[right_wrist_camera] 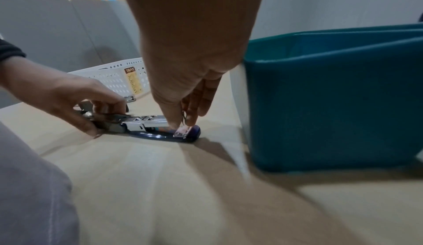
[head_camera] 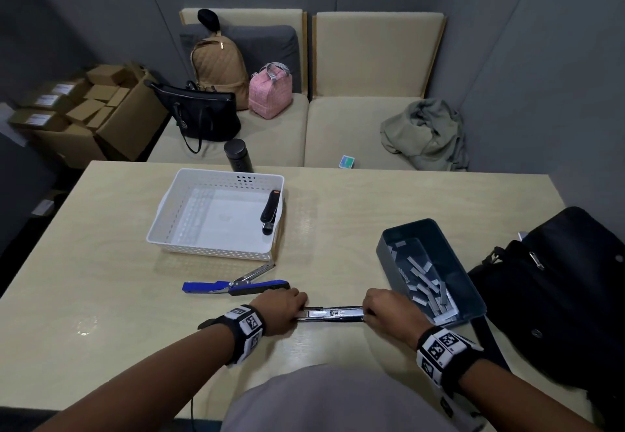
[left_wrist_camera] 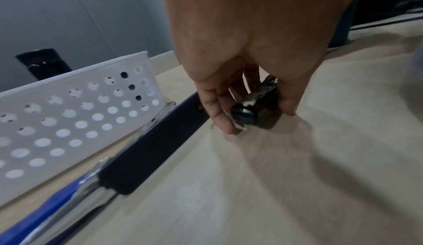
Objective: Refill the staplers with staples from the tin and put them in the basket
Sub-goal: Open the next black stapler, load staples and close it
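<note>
An opened dark stapler (head_camera: 329, 314) lies on the table (head_camera: 338, 222) near the front edge, its metal magazine facing up. My left hand (head_camera: 297, 310) grips its rear end (left_wrist_camera: 256, 107). My right hand (right_wrist_camera: 181, 124) pinches the front tip of the stapler (right_wrist_camera: 148, 124), thumb on the magazine. The dark tin (head_camera: 399, 245) of staple strips (head_camera: 429, 282) stands just right of my right hand. A blue stapler (head_camera: 236, 286) lies opened behind my left hand. The white basket (head_camera: 209, 245) holds a black stapler (head_camera: 270, 210) along its right wall.
A black bag (head_camera: 558, 296) lies at the table's right edge beside the tin. A black bottle (head_camera: 238, 156) stands behind the basket. Beyond the table a bench carries bags and a crumpled garment (head_camera: 422, 134). Cardboard boxes (head_camera: 84, 107) are stacked far left.
</note>
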`<state>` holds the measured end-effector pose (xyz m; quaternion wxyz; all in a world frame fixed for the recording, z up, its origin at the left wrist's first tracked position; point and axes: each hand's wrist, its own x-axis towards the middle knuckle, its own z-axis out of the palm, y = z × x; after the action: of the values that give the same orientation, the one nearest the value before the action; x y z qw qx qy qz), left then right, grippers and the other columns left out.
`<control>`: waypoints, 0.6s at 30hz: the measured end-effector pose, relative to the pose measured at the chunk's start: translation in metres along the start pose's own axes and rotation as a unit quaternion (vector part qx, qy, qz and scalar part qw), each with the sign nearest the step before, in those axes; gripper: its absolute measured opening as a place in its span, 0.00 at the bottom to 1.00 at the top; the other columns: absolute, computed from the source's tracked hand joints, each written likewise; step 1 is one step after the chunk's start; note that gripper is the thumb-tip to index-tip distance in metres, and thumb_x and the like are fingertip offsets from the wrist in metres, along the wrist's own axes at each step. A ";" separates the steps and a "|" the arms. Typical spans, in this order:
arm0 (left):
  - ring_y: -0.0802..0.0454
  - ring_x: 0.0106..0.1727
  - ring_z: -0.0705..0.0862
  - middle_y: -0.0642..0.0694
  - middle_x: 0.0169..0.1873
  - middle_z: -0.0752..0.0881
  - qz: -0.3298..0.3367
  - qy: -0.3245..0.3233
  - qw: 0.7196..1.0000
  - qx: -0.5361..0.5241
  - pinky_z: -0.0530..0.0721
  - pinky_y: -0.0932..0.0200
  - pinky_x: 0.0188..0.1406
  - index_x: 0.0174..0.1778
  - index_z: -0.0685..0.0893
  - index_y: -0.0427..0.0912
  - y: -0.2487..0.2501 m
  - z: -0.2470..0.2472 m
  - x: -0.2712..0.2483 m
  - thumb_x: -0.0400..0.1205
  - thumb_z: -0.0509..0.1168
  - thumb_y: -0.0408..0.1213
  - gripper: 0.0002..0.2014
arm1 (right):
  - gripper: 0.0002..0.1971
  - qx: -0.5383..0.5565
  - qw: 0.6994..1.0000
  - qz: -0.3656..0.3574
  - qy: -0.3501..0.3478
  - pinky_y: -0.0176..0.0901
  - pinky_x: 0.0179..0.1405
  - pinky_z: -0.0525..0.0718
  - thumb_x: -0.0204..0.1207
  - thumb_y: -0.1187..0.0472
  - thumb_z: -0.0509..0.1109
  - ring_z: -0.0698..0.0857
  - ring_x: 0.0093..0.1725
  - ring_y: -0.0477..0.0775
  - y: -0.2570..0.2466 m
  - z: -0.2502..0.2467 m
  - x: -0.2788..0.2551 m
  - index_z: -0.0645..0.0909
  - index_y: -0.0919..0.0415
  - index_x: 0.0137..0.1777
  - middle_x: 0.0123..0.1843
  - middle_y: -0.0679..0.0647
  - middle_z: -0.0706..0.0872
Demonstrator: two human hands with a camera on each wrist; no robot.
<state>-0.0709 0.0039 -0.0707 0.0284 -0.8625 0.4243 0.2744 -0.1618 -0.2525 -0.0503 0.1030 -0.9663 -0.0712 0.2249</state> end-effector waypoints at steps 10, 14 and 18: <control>0.40 0.46 0.85 0.43 0.49 0.83 0.056 0.085 0.993 0.066 0.77 0.52 0.33 0.52 0.86 0.41 0.016 -0.059 0.007 0.75 0.65 0.37 0.11 | 0.19 0.073 0.997 0.023 0.024 0.47 0.36 0.80 0.75 0.62 0.66 0.84 0.45 0.57 -0.011 -0.004 0.007 0.69 0.44 0.61 0.50 0.51 0.87; 0.35 0.41 0.84 0.43 0.48 0.83 0.063 0.110 0.992 0.003 0.76 0.50 0.33 0.53 0.83 0.42 0.036 -0.061 0.012 0.75 0.64 0.35 0.11 | 0.21 0.136 0.990 0.035 0.025 0.48 0.34 0.85 0.72 0.60 0.70 0.84 0.39 0.53 -0.012 -0.010 0.006 0.69 0.42 0.60 0.42 0.48 0.87; 0.35 0.53 0.82 0.37 0.52 0.83 0.067 0.076 0.995 0.028 0.78 0.46 0.39 0.59 0.80 0.39 0.064 -0.048 0.029 0.76 0.65 0.31 0.15 | 0.25 0.215 0.975 0.055 -0.005 0.51 0.37 0.90 0.62 0.60 0.73 0.87 0.38 0.48 -0.013 -0.009 0.010 0.73 0.40 0.58 0.37 0.45 0.87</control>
<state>-0.0828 -0.0718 -0.0325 0.0016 -0.8494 0.4893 0.1978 -0.1503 -0.2396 -0.0437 0.2953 -0.9230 0.0314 0.2448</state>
